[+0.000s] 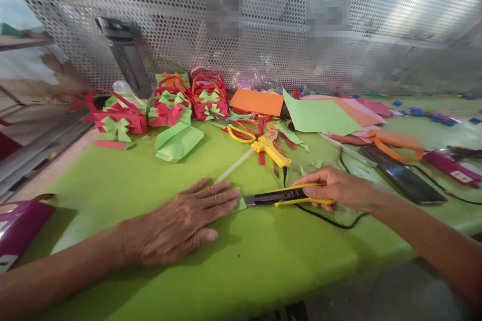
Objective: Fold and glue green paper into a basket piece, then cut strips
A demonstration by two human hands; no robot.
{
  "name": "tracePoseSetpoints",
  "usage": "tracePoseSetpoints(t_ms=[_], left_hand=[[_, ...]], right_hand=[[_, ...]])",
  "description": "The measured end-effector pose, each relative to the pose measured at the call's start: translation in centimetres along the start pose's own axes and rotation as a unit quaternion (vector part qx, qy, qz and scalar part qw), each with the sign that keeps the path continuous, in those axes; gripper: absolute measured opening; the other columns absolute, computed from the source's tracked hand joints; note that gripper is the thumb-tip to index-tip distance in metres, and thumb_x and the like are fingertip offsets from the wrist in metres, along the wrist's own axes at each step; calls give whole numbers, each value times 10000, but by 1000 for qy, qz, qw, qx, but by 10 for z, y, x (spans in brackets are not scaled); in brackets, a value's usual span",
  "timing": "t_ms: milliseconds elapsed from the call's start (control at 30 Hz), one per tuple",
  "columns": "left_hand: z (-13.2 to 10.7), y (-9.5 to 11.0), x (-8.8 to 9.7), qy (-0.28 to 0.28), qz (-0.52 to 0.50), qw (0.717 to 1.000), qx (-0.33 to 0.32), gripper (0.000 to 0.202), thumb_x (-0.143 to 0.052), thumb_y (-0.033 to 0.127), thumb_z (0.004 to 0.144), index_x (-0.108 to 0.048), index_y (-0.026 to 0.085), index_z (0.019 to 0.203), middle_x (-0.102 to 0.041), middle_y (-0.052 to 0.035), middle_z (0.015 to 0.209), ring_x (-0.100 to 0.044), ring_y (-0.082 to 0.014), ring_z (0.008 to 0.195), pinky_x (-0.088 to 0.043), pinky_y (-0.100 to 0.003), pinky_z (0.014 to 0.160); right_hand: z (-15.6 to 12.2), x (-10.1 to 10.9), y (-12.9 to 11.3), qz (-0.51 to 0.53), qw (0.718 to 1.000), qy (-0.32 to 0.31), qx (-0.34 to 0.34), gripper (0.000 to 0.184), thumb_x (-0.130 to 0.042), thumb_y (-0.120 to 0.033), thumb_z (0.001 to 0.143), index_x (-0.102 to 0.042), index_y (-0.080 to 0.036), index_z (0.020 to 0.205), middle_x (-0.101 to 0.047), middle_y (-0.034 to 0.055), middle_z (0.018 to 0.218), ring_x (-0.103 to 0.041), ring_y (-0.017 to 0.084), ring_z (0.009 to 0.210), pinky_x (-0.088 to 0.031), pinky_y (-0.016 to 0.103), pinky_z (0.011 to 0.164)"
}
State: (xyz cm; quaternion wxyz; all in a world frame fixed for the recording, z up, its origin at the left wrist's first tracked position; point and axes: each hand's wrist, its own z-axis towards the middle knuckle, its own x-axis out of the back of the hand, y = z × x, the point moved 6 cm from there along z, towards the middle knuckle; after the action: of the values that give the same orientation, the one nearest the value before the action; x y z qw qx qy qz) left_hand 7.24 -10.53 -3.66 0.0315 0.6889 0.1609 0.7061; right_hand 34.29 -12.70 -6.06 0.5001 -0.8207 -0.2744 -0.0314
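Note:
My left hand [181, 223] lies flat, fingers stretched out, pressing a small piece of light green paper [238, 202] onto the green table [263, 266]. My right hand [335, 188] is closed round a yellow and black utility knife [276, 196]. The knife's blade points left and meets the paper's edge just beyond my left fingertips. Most of the paper is hidden under my left hand.
A yellow glue gun [269, 146] with its black cord, yellow-handled scissors [241, 133] and folded green paper [176, 141] lie behind. Red and green paper baskets [169, 108] stand at the back by a perforated metal wall. Coloured sheets [324, 113], a phone [404, 175] and orange scissors [395, 143] lie right.

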Motion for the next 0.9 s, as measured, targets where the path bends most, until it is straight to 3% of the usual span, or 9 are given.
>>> tracePoseSetpoints(t_ms=[133,367,900], left_hand=[[-6,3,-2,5,-11,1000,9,591,-361,346,934,-109,203,1450,-171,-62,1503,-108,-237,1386,-50,-462,1125],[-6,4,3,18,-38,999,9,587,-377,376,929,-144,220,1444,-207,-68,1488,-151,-248,1374,-87,-473,1119],[-5,4,-1,-20,-34,999,13,620,-312,447,934,-90,186,1451,-131,-73,1509,-73,-255,1390,-29,-492,1117]], right_hand=[[-3,0,-1,-1,1000,-2,-1,559,-637,-527,731,-628,-142,1137,-556,-6,601,-457,45,405,-322,164,380],[-6,-4,-1,20,1000,9,-5,548,-639,-495,742,-617,-123,1144,-550,0,593,-453,56,400,-324,184,385],[-7,-15,-5,24,999,-25,9,489,-613,-478,769,-632,-111,1092,-448,-48,516,-391,49,372,-261,200,388]])
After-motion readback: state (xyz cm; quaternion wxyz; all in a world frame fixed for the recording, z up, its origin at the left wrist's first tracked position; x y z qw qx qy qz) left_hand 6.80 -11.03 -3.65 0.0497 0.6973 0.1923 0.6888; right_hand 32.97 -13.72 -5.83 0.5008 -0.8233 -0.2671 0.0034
